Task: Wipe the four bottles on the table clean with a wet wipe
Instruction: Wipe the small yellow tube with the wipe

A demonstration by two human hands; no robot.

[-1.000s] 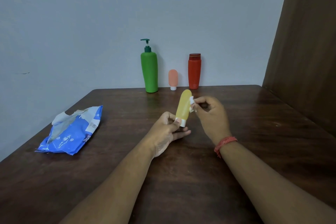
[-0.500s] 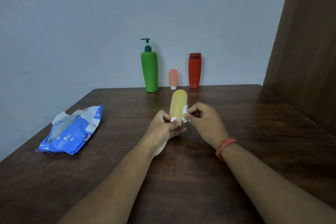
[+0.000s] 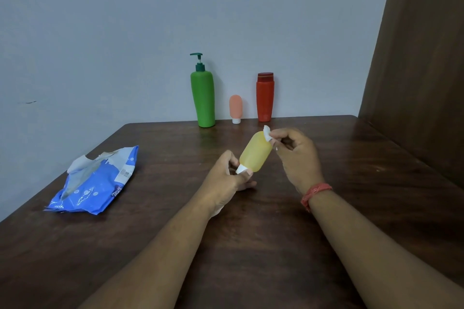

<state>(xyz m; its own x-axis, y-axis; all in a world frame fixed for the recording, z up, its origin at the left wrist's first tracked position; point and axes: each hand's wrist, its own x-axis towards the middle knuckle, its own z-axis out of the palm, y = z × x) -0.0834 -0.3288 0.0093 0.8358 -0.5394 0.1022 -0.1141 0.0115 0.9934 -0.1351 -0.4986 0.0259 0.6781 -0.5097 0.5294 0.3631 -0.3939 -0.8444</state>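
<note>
From the head view we see the left hand [image 3: 227,178] pinching the white cap of the yellow bottle [image 3: 255,152] — tilted, held above the table [image 3: 351,183] — while the right hand [image 3: 296,155] pinches a wipe [image 3: 267,132] against its top end

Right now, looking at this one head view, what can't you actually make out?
- Wet wipe: only a white scrap shows; the right hand curls over the rest.
- Yellow bottle: its white cap is partly covered by the left hand; its far side faces away.
- Blue wipes pack: print too small to read.
- Green, peach and red bottles: backs face the wall; any dirt is too small to see.
</note>
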